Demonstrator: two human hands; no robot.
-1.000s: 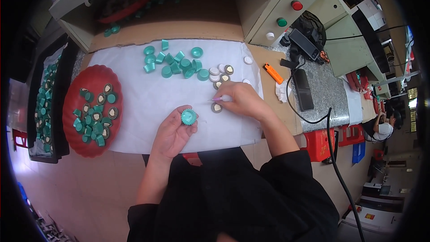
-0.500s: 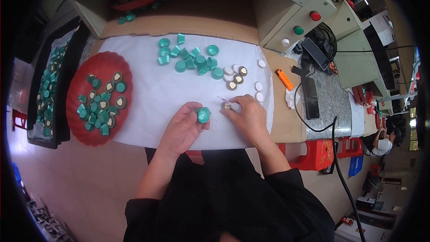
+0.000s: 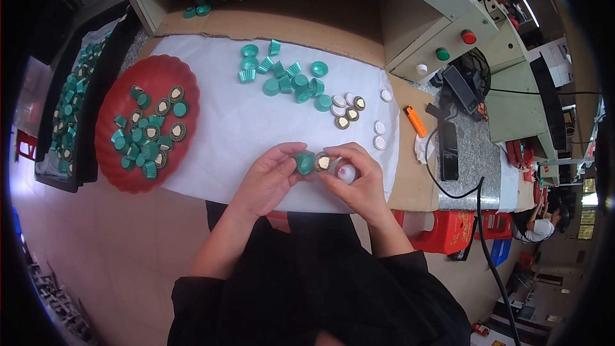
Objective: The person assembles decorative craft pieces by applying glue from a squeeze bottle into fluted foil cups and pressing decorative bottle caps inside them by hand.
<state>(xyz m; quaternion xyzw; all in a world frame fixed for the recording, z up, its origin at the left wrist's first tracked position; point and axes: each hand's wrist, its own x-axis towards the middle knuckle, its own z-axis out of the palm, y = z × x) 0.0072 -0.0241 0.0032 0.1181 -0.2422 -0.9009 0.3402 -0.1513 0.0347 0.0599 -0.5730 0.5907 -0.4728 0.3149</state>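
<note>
My left hand (image 3: 274, 176) is closed on a green fluted cup (image 3: 305, 163), its fingers round the side. Close beside it, the thumb and fingertips of my right hand (image 3: 360, 179) pinch a dark round piece with a cream centre (image 3: 323, 162). A small white rounded container with a pinkish mark (image 3: 346, 173) is tucked in the same hand; the rest of it is hidden. The piece and the cup nearly meet; I cannot tell if they touch. Beyond my hands lie several loose green cups (image 3: 271, 86), white discs (image 3: 380, 127) and more dark pieces (image 3: 352, 114).
A red scalloped tray (image 3: 112, 160) with cups and dark pieces stands left on the white sheet (image 3: 218, 115). Further left is a black bin (image 3: 90, 170) of similar pieces. An orange lighter-like thing (image 3: 416, 122), a black phone-like device (image 3: 448, 154) and a cable (image 3: 482, 237) lie right.
My right hand has lifted the dark piece off the sheet and brought it left, up to the green cup. The thin purple tip seen at that hand before no longer shows. The whole view has shifted slightly.
</note>
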